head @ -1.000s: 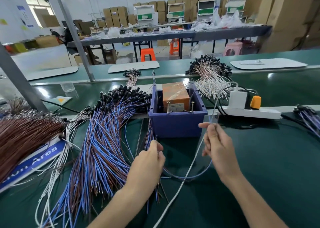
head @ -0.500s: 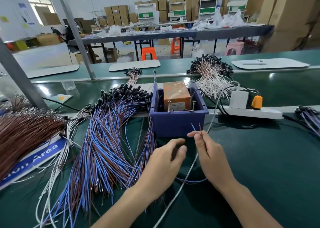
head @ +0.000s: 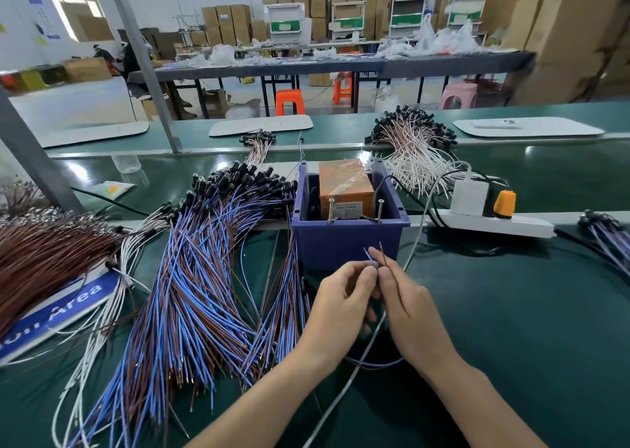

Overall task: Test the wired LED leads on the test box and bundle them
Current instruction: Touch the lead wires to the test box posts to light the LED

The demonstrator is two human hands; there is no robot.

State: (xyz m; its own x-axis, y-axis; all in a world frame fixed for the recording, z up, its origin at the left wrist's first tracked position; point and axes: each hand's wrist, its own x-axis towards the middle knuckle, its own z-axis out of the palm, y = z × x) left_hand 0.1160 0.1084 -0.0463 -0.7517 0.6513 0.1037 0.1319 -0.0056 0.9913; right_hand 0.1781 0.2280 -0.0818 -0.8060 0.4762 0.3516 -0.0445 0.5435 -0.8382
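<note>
Pinched between left hand (head: 341, 307) and right hand (head: 409, 311), fingertips meeting: thin blue-and-brown wired LED lead (head: 382, 255), bare ends up, just before dark-blue plastic test box (head: 347, 243). Left of box: fanned heap of blue-and-brown leads (head: 191, 294). Right of box: white power strip (head: 494, 224).

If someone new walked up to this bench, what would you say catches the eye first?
The big fan of blue and brown wires sprawling over the green table, left of centre, draws the eye first. Next comes the blue box in the middle, with an orange-brown block inside. Just in front of it, the left hand and right hand pinch one wire pair, its two ends pointing up.
</note>
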